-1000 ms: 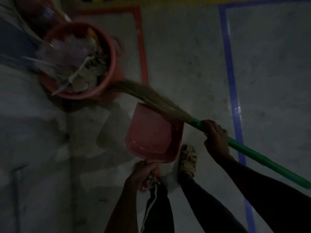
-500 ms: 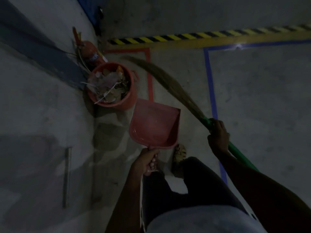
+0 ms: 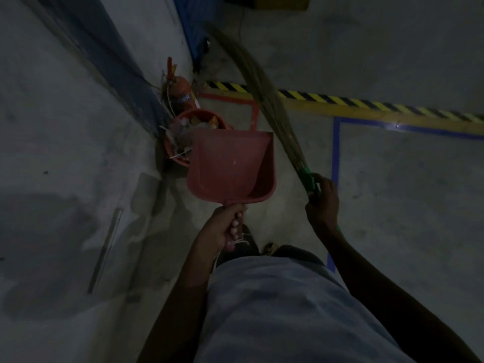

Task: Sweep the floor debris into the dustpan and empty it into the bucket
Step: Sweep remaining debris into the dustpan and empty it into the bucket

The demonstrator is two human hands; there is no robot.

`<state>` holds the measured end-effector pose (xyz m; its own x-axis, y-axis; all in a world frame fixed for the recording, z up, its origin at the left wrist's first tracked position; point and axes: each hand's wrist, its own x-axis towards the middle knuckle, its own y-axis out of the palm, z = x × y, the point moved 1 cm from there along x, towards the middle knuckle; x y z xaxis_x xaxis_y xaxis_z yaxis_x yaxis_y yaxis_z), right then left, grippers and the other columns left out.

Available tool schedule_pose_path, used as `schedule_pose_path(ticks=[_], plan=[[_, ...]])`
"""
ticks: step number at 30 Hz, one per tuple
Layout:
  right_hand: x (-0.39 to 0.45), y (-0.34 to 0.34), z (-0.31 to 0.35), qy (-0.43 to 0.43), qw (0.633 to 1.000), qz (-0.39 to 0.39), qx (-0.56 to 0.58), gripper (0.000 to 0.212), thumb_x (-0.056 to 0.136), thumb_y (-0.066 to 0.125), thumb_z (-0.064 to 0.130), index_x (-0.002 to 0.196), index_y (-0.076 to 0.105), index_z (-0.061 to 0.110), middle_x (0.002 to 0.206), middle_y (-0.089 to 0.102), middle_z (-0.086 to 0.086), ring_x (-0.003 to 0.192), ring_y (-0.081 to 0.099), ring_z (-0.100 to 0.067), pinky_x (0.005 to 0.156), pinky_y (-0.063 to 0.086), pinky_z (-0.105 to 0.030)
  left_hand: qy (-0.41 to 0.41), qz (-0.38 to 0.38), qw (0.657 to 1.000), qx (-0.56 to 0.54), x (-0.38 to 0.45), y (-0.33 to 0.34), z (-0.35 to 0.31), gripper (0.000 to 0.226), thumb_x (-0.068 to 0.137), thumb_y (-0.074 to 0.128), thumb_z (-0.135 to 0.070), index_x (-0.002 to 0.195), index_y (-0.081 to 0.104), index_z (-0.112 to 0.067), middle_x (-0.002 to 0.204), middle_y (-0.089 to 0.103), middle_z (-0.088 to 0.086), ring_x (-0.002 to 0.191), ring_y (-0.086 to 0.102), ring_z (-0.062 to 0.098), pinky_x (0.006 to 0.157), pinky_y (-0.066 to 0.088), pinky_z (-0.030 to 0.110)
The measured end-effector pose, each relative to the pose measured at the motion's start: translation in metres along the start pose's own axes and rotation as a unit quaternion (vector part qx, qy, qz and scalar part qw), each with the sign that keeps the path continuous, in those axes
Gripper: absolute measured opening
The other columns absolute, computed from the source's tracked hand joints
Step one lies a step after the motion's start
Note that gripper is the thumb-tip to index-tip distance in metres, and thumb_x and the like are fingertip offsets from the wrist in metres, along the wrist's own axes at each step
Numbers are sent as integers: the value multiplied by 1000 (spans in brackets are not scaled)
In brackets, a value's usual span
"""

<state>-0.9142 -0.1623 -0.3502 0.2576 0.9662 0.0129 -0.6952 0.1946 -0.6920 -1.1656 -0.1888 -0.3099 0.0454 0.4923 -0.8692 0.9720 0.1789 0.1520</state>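
A red dustpan (image 3: 230, 166) is held up in front of me, its pan looking empty. My left hand (image 3: 225, 226) grips its handle from below. Behind the pan stands a red bucket (image 3: 183, 121) filled with paper and leaf debris, partly hidden by the pan. My right hand (image 3: 322, 200) grips the green handle of a broom (image 3: 262, 87), whose straw bristles point up and away toward the far wall.
A red fire extinguisher (image 3: 180, 93) leans in the corner behind the bucket. Red tape (image 3: 254, 113), blue tape (image 3: 335, 153) and a yellow-black hazard stripe (image 3: 366, 103) mark the concrete floor. A wall runs along the left. My feet show below the dustpan.
The view has pulled back from the bucket. The dustpan has risen in front of the bucket, and the broom's bristles have swung from near the bucket up and away.
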Motion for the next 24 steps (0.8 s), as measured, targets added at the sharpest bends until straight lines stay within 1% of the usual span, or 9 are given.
schedule_pose_path(ticks=[2,4,8,13,15,18,20,22,24], plan=[[8,5,15,-7,1000,24,18,55,85,60,-13,136,53,6,130,52,-15,114,53,-26,87,47,-29,6,5,1000,-13,3,-3,-13,37,93,61,-17,59,46,-16,42,36,-3,34,28,9,37,23,17],[18,11,28,-9,999,47,27,54,87,59,-11,137,52,8,132,50,-14,114,53,-24,88,51,-32,11,0,1000,-26,8,-9,-29,35,92,61,-17,61,45,-16,43,36,-3,33,28,10,37,23,17],[49,28,50,-19,998,65,20,54,86,61,-10,136,53,9,133,51,-13,118,54,-28,89,54,-39,13,-6,998,-54,26,-30,-59,35,93,59,-16,62,45,-16,43,36,-3,34,28,10,37,23,18],[102,57,77,-13,997,76,21,60,85,62,-11,138,51,15,131,53,-10,119,53,-18,91,56,-41,-22,26,993,-111,68,-55,-114,37,96,57,-17,62,43,-16,41,35,-5,31,28,8,35,21,18],[123,69,91,-2,997,73,16,61,85,62,-12,138,51,15,130,53,-10,118,54,-20,90,56,-42,-33,46,990,-126,87,-65,-141,37,97,56,-16,63,42,-16,41,36,-5,31,29,7,35,22,19],[150,88,111,20,996,81,-5,60,85,63,-10,138,52,16,130,54,-10,118,56,-24,87,57,-42,-64,88,970,-217,117,-81,-182,36,98,53,-14,65,39,-17,41,35,-6,31,31,6,33,28,18],[165,102,125,36,996,85,-14,59,85,65,-8,137,52,17,130,55,-9,117,57,-23,86,57,-40,-86,99,954,-268,139,-93,-208,40,99,50,-15,60,41,-16,40,35,-6,30,33,5,33,31,16],[176,115,137,47,995,90,-17,59,85,66,-8,137,53,18,129,56,-8,115,58,-22,86,57,-39,-98,106,947,-288,162,-105,-232,50,101,48,-17,51,46,-14,40,36,-6,30,35,4,32,32,16],[188,126,148,62,993,94,-21,59,86,65,-7,137,53,19,128,56,-7,115,58,-21,87,57,-40,-104,111,942,-299,185,-115,-258,54,101,48,-16,48,48,-13,40,39,-5,30,37,4,31,33,16]])
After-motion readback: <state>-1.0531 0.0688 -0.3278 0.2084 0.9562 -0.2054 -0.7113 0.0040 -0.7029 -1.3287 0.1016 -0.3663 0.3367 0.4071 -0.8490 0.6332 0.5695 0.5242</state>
